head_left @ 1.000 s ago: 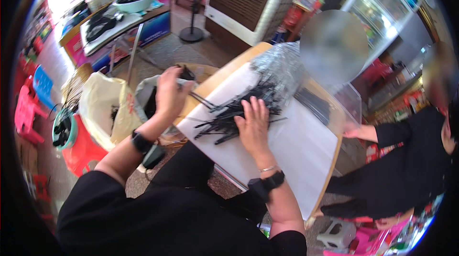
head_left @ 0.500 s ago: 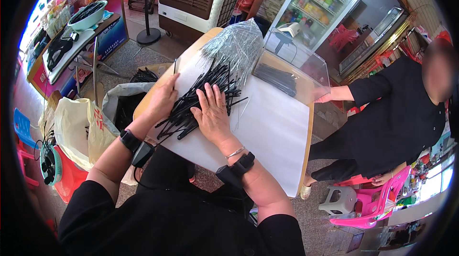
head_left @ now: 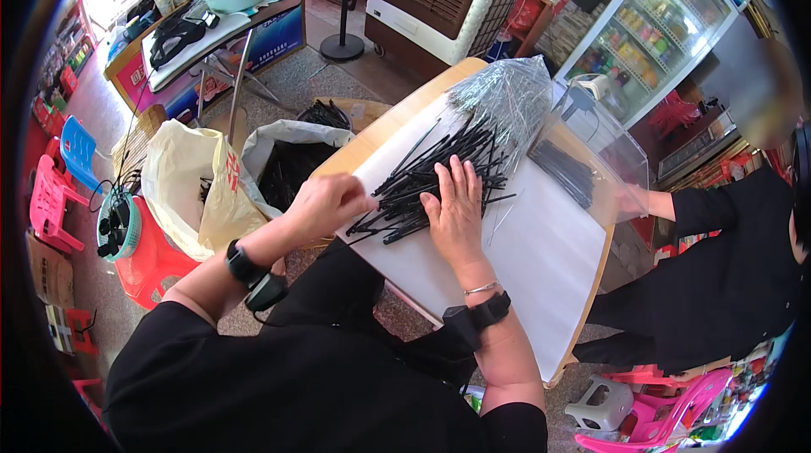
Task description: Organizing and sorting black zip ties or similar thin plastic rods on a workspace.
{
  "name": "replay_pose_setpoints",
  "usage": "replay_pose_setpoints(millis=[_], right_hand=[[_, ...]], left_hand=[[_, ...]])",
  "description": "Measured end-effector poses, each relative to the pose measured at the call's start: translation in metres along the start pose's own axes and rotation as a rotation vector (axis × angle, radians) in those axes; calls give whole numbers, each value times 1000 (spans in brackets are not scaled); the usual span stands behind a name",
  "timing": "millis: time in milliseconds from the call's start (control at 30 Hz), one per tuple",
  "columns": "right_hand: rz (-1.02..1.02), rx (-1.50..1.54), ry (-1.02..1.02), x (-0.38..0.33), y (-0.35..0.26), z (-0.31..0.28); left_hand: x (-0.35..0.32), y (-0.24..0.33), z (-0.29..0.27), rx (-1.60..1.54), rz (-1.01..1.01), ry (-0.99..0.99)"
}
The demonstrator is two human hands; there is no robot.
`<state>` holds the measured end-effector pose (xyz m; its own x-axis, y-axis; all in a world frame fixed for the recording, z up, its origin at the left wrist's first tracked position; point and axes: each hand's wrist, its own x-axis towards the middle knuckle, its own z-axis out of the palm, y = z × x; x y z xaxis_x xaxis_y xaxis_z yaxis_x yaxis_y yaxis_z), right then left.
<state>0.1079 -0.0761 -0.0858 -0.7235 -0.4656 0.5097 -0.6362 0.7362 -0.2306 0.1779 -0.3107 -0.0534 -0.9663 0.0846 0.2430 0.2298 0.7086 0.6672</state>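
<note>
- I see right hand point(head_left: 456, 208) flat, fingers spread, pressing on straws point(head_left: 431, 178).
- Left hand point(head_left: 325, 204) at straws' near-left end, fingers curled; grip unclear.
- Clear bundle point(head_left: 507, 98) beyond straws.

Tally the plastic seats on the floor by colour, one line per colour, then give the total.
Pink chair: 1, at the left edge
Blue chair: 1, beside the pink one
Red stool: 1, under the cream bag
Pink seat: 1, lower right
Grey stool: 1, lower right
Total: 5
</note>
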Motion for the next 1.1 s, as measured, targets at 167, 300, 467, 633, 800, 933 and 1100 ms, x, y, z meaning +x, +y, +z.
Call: replay_pose_setpoints(millis=[167,300,467,633,800,933,1100], right_hand=[[-22,-27,65,4,-3,-2],[1,-49,110,6,-5,0],[15,-66,141,2,-7,1],[9,-29,170,-2,-9,-6],[-10,13,217,-2,-7,-12],[72,136,253,1,-7,-15],[68,137,249,1,-2,-10]], left_hand=[[-38,12,-19,246,7,-239],[-35,6,-22,186,-29,-310],[-16,18,-37,-29,99,-50],[15,39,-39,-163,183,20],[64,54,-16,-561,55,64],[115,23,22,-306,158,154],[132,-1,46,121,96,77]])
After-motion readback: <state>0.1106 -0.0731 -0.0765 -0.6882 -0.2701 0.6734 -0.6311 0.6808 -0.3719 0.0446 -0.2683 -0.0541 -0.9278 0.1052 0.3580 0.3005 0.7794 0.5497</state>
